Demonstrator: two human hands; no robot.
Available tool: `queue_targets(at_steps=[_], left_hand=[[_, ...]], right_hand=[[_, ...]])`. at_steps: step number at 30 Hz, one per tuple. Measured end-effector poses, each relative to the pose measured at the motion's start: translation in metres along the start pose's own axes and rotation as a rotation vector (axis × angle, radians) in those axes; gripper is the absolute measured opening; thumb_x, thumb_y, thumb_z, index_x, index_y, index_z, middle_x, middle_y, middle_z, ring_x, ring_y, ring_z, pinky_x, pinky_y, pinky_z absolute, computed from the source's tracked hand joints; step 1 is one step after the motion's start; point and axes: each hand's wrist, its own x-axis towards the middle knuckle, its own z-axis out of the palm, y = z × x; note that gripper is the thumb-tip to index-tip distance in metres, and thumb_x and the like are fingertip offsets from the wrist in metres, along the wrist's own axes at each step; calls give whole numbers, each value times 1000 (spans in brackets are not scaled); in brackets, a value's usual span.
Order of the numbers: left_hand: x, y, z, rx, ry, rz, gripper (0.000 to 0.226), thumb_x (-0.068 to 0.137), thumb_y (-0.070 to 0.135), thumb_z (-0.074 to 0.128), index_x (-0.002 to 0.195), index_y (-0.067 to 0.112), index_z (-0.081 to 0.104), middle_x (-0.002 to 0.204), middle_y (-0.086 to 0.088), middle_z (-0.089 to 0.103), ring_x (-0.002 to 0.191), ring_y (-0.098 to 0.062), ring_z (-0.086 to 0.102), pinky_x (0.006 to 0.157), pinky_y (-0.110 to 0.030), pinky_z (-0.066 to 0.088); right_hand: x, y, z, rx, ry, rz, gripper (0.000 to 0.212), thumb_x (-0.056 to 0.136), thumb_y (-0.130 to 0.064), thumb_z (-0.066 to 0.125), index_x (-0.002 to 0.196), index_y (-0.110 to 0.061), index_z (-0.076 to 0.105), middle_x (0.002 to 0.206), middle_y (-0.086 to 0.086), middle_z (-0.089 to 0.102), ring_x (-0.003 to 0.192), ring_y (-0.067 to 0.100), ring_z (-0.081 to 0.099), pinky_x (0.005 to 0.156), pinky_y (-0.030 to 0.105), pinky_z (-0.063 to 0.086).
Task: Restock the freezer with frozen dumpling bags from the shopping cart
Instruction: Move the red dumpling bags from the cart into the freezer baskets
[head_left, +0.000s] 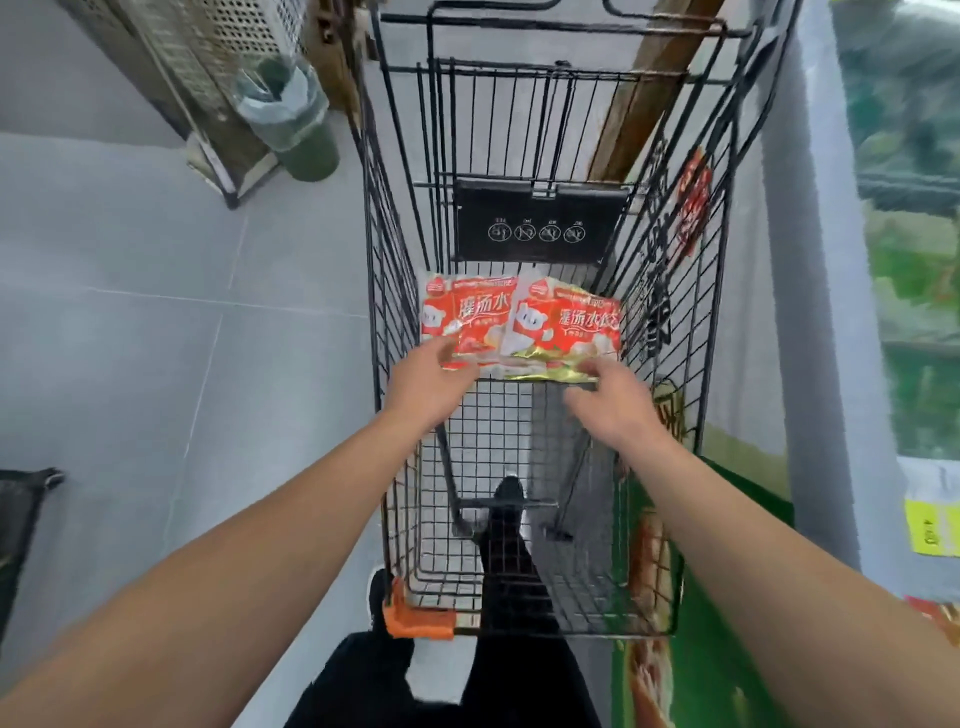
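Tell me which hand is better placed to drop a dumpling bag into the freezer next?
Probably the right hand. Its fingers touch the right bag, and the freezer stands on that side of the cart. The left hand touches the left bag, on the far side from the freezer.

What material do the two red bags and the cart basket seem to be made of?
Left red bag and right red bag: probably thin plastic film, glossy; it crinkles, and a shiny gold patch shows on the right one. Cart basket: metal wire with a dark, probably painted coating; thin rods form a grid.
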Motion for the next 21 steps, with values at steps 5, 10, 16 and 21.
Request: queue_targets(at_steps=[5,10,16,21], left_hand=[[86,17,52,79,-9,-80,51,93,34,61,141,17,52,137,-1,59,96,-10,63,81,-19,45],[159,6,112,84,-70,-143,53,91,30,65,139,11,53,137,-6,59,119,-21,58,98,-26,39],[220,-16,151,101,-42,-219,54,91,35,64,138,11,52,138,-5,58,125,-24,55,104,-31,42],[250,-30,174,36,16,-313,44,92,23,62,130,5,50,112,-8,63,102,-27,61,90,-36,52]], right_hand=[[88,33,-3,66,-60,50,49,92,-26,59,139,-14,49,136,4,54,115,23,58,96,30,47],[156,58,15,155,-41,88,46,92,-22,59,136,-14,51,137,3,54,118,20,55,98,27,43],[201,88,46,248,-11,170,44,92,-23,60,135,-16,53,135,0,53,117,15,52,89,22,37],[217,103,70,334,35,274,44,88,-26,62,131,-17,55,132,5,56,114,23,59,98,40,50]])
